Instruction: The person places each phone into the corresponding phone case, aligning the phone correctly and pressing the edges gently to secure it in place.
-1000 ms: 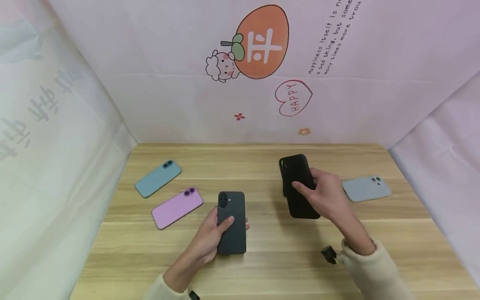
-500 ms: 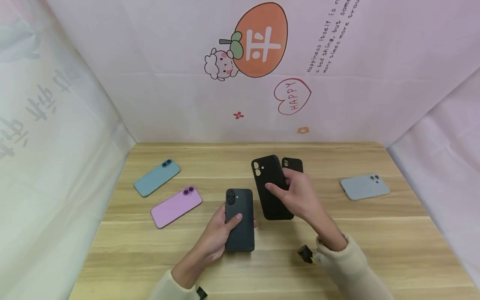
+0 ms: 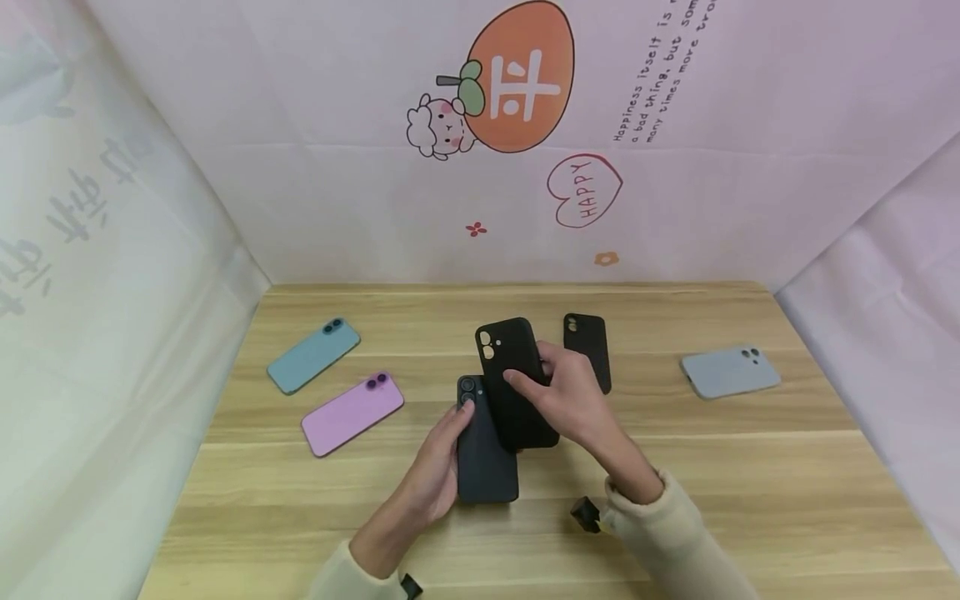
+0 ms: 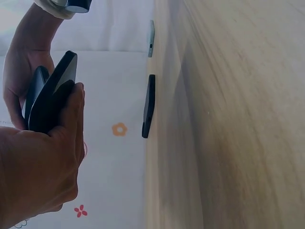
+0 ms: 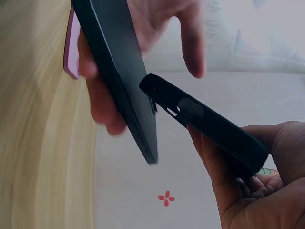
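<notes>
My left hand (image 3: 435, 471) holds a dark grey phone (image 3: 486, 471), back side up, low over the middle of the table. Its fingers lie under the phone in the right wrist view, while the thumb (image 5: 193, 47) stands off the back. My right hand (image 3: 570, 404) grips a black phone case (image 3: 510, 354) between thumb and fingers. The tilted case overlaps the phone's upper right part in the head view. Seen from the right wrist, one end of the case (image 5: 209, 121) is close against the phone (image 5: 119, 62); whether they touch I cannot tell.
A second black phone case (image 3: 588, 346) lies behind my right hand. To the left lie a blue phone (image 3: 315, 357) and a pink phone (image 3: 354, 415). A pale blue-grey phone (image 3: 731, 372) is at the right. White printed cloth (image 3: 360, 208) walls the wooden table (image 3: 262, 517).
My right hand has carried the black case leftward over the phone, uncovering the second case on the table. My left hand has shifted slightly right, and its thumb has moved toward the phone's cameras.
</notes>
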A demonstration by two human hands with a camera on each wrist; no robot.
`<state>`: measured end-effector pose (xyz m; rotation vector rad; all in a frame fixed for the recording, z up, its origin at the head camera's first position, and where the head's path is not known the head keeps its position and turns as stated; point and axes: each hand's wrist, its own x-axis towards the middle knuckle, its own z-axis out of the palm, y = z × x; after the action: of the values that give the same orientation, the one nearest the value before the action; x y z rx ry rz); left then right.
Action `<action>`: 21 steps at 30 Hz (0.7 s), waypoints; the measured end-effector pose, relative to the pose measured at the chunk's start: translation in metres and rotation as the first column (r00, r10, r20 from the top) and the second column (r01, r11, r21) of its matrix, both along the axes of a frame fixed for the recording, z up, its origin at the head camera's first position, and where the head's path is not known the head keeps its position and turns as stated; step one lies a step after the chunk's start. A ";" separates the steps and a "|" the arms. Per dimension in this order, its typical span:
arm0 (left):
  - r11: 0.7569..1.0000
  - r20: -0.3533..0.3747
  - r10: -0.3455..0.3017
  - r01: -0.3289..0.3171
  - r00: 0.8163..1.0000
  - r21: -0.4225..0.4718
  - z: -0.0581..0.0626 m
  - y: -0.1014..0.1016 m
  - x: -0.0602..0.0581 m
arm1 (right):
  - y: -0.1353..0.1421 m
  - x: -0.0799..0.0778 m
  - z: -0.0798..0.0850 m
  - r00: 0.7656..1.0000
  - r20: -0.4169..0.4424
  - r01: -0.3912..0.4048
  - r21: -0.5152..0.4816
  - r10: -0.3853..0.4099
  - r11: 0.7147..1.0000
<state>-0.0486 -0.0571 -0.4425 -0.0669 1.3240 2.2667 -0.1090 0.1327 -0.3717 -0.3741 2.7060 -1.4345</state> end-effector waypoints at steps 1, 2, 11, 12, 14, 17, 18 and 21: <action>1.000 -0.002 0.003 -0.003 1.000 0.011 0.000 0.001 0.000 | -0.001 0.000 -0.001 1.000 0.006 -0.002 -0.004 0.002 1.000; 1.000 -0.005 0.007 -0.007 1.000 0.018 0.000 0.001 0.000 | -0.003 0.000 -0.001 1.000 0.018 -0.004 -0.014 0.004 1.000; 0.998 -0.039 0.019 -0.017 0.999 0.066 0.000 0.006 -0.001 | -0.010 0.001 -0.008 0.995 0.094 -0.026 -0.120 0.038 0.992; 0.997 -0.040 0.016 -0.013 0.999 0.072 0.000 0.007 -0.001 | -0.010 0.001 -0.009 0.994 0.104 -0.029 -0.137 0.043 0.990; 0.997 -0.036 0.017 -0.014 0.999 0.078 0.000 0.008 -0.001 | -0.012 0.001 -0.012 0.990 0.131 -0.030 -0.170 0.053 0.985; 0.997 -0.027 0.019 -0.017 0.999 0.077 0.001 0.009 -0.001 | -0.015 0.002 -0.016 0.984 0.168 -0.030 -0.206 0.066 0.978; 0.997 -0.025 0.021 -0.019 0.999 0.074 0.001 0.009 -0.001 | -0.016 0.003 -0.017 0.982 0.179 -0.029 -0.214 0.068 0.976; 0.998 -0.024 0.023 -0.022 0.999 0.066 0.001 0.008 0.000 | -0.020 0.005 -0.019 0.978 0.198 -0.023 -0.220 0.068 0.975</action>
<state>-0.0491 -0.0490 -0.4415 -0.0307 1.2659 2.3353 -0.1044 0.1131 -0.3905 -0.2793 2.3743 -1.6606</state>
